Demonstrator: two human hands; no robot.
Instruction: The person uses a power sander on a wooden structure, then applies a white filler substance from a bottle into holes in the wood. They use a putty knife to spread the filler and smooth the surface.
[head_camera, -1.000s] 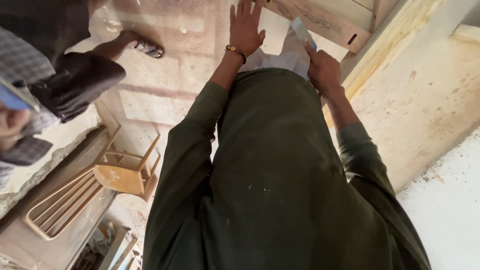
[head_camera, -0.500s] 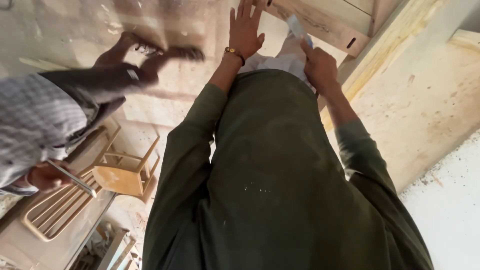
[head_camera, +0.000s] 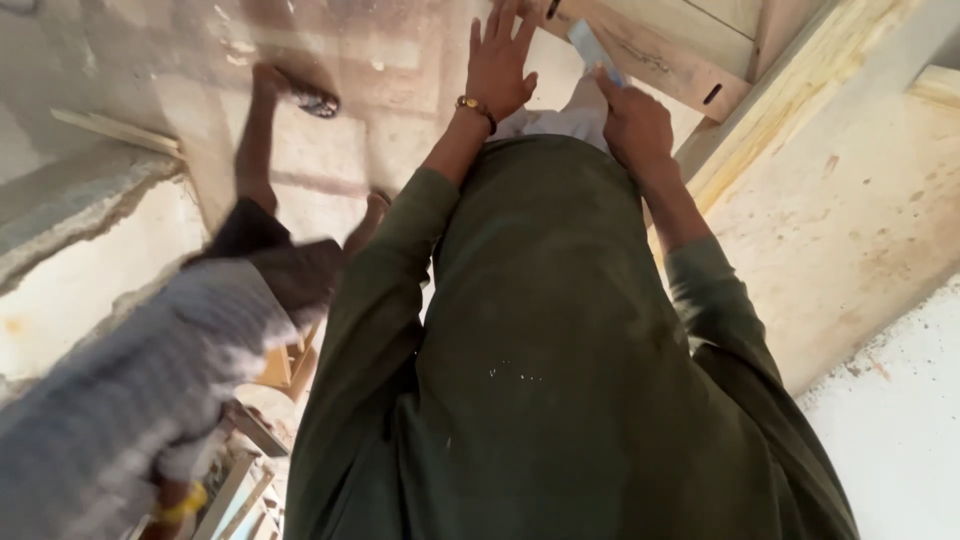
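At the top middle of the frame, the left hand is spread flat with fingers apart, a bracelet at its wrist, holding nothing. Just right of it, the right hand is clenched around a thin grey flat tool, whose tip points up towards a pale wooden board running across the upper right. Another person in a striped shirt moves past at lower left, blurred.

Dark olive-green tunic, gold-coloured bracelet, pale yellow wooden frame, grey striped shirt
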